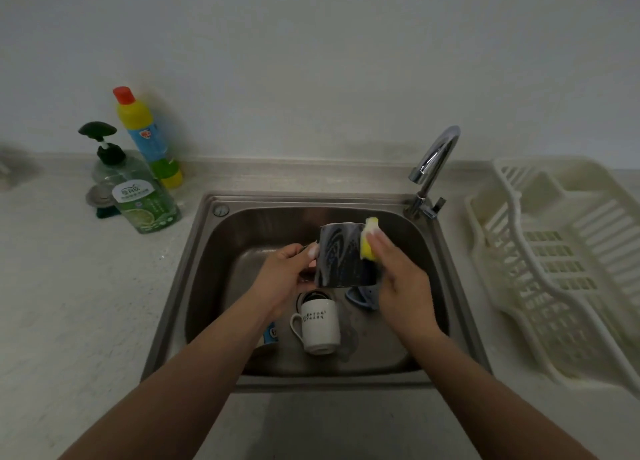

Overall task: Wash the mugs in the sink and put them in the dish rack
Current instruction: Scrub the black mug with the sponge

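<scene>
Over the steel sink the person holds a dark mug, streaked with suds, above the basin. The left hand grips it at the handle side, fingers curled round it, while the right hand presses a yellow sponge against the mug's right wall, fingers wrapped over the sponge. Below them a white mug stands mouth-down on the sink floor, handle to the left, with dark lettering on its side. A blue object lies just beside it, partly hidden by the right hand, and another blue-marked item peeks out from under the left forearm. The faucet arches over the back right corner. The white dish rack sits on the counter to the right. Two detergent bottles stand at the left.
</scene>
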A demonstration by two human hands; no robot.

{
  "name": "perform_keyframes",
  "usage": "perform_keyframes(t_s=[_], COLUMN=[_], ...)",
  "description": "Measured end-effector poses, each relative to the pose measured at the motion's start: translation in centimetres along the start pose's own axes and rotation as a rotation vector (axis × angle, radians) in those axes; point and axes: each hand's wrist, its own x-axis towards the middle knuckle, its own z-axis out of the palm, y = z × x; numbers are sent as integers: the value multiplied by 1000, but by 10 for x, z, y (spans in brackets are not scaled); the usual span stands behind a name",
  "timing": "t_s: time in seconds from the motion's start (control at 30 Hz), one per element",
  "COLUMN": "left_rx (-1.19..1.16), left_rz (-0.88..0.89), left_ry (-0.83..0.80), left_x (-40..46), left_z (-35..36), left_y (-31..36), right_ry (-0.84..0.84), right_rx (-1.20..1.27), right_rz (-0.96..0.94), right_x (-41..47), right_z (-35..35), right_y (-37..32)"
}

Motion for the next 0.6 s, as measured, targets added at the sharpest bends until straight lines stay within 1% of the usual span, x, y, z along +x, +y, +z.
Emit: perform_keyframes(t_s=[0.03, 0.07, 0.1, 0.17, 0.2, 0.23, 0.3, 0.33, 0.37, 0.4, 0.43, 0.47, 0.5, 0.57, 0.6], left_rx=[-27, -55, -83, -20, 49, 102, 156, 172, 187, 209, 234, 259, 275, 273, 255], left_rz=[5, 13, 20, 40, 48, 50, 64, 75, 84, 92, 107, 121, 125, 117, 111], left_ry=[3, 6, 13, 46, 63, 74, 83, 95, 117, 137, 150, 152, 147, 132, 129], left_x=[0, 0, 0, 1, 2, 4, 5, 5, 6, 6, 7, 6, 5, 4, 4], left_z=[2, 3, 2, -2, -4, -4, 0, 2, 3, 2, 0, -1, 0, 3, 3], left_y=[0, 1, 2, 1, -1, -4, -7, -6, -5, -4, -4, -4, -4, -5, -5], right_ry=[23, 21, -5, -71, -96, -86, -68, -73, -111, -188, -251, -259, -236, -104, -74], right_rx=[8, -29, -91, -192, -233, -251, -265, -324, -408, -476, -479, -450, -405, -327, -293], right_rz=[5, -49, -139, -324, -355, -345, -316, -356, -450, -559, -650, -700, -670, -413, -303], right_x=[2, -4, -16, -36, -31, -18, 7, 12, 9, 0, -11, -14, -8, 15, 20], right_z=[2, 4, 6, 7, 8, 9, 12, 13, 17, 19, 19, 16, 13, 9, 8], right_y=[-3, -6, -7, -1, 2, 1, -4, -8, -7, -3, 3, 7, 11, 8, 4])
